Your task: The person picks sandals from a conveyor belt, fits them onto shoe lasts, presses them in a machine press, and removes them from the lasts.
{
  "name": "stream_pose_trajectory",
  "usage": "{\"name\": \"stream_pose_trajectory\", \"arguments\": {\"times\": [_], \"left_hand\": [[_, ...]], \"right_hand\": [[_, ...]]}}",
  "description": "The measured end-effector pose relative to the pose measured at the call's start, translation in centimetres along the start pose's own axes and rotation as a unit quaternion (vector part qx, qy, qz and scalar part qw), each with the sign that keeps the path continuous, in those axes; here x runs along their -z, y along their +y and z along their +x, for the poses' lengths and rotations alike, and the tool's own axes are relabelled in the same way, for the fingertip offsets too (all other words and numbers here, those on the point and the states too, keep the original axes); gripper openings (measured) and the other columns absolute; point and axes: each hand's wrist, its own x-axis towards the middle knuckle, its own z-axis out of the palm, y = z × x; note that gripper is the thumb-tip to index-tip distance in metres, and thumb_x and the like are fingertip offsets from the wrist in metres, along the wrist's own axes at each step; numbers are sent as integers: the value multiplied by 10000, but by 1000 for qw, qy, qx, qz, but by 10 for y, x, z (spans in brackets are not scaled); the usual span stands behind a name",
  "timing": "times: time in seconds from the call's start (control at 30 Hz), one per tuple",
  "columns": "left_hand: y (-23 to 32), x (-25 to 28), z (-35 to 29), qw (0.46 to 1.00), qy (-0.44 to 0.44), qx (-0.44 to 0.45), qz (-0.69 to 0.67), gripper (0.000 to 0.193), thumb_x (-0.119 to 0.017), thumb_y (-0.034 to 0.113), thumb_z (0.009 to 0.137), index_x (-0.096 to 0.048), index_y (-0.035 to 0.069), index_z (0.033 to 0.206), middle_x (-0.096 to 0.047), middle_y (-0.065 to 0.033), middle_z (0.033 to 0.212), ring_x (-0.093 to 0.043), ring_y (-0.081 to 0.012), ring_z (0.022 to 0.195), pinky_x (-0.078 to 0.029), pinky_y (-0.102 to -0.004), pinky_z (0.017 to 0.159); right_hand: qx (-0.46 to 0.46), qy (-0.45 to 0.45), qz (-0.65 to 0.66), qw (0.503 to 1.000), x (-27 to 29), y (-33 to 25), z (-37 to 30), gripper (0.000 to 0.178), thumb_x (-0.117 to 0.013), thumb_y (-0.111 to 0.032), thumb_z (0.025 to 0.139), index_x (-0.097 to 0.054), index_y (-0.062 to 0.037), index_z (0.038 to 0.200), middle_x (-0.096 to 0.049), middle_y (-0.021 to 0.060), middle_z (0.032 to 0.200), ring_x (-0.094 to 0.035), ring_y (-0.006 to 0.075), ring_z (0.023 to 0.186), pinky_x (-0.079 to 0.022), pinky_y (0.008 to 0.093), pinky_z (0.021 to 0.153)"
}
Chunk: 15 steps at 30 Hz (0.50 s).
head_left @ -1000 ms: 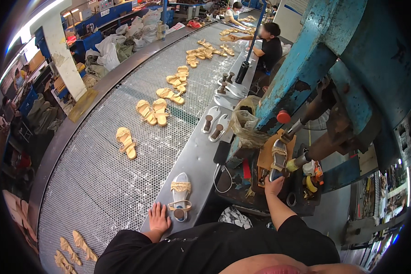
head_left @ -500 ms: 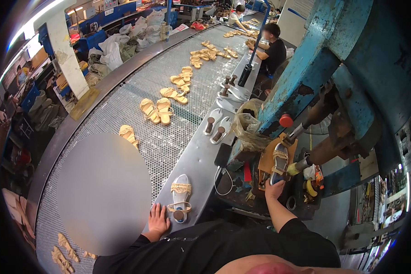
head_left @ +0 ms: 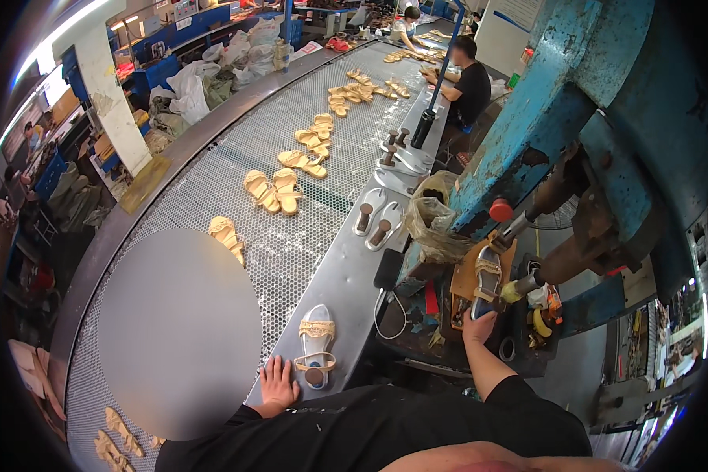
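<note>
My right hand (head_left: 479, 324) grips the near end of a sandal (head_left: 488, 271) with a grey sole and tan straps. That sandal sits in a blue press (head_left: 519, 141), between its metal rods and a brown pad (head_left: 466, 275). My left hand (head_left: 278, 383) lies flat on the metal ledge (head_left: 334, 315), fingers spread, holding nothing. Just right of it rests a second sandal (head_left: 317, 338) with a braided tan strap, an ankle strap and a brown peg at its near end.
Tan sandals (head_left: 274, 191) lie along the perforated table (head_left: 212, 185). Grey shoe forms with brown pegs (head_left: 385, 224) stand farther along the ledge. A plastic bag (head_left: 433, 216) hangs by the press, near a red knob (head_left: 500, 209). Another person (head_left: 470, 90) sits beyond. A blurred patch hides the table's near left.
The view has shifted slightly. My right hand still holds the sandal in the press, and my left hand stays flat on the ledge.
</note>
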Motion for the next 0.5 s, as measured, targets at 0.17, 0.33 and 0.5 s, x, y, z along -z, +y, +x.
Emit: {"name": "stream_pose_trajectory", "arguments": {"times": [0.17, 0.33, 0.5], "left_hand": [[7, 13, -2, 999, 33, -14, 2, 641, -625, 265, 747, -448, 43, 1322, -368, -205, 1408, -286, -373, 1344, -211, -571, 1091], [7, 14, 0, 999, 31, -17, 5, 648, -617, 268, 752, -438, 41, 1332, -363, -211, 1413, -273, -378, 1350, -204, -574, 1089], [9, 14, 0, 999, 30, -20, 4, 653, -616, 264, 752, -433, 39, 1337, -355, -214, 1418, -268, -381, 1352, -196, -577, 1092]], "right_hand": [[20, 14, 1, 1000, -5, 7, -1, 799, -699, -351, 744, -334, 101, 1291, -448, 311, 1268, -462, 434, 1181, -386, 451, 1008], [9, 12, -1, 1000, -2, 0, -2, 785, -696, -352, 749, -340, 104, 1280, -456, 307, 1255, -463, 436, 1177, -384, 456, 1008], [14, 11, 4, 1000, 4, -5, -1, 773, -692, -357, 754, -353, 117, 1263, -460, 311, 1246, -473, 436, 1162, -390, 459, 996]]}}
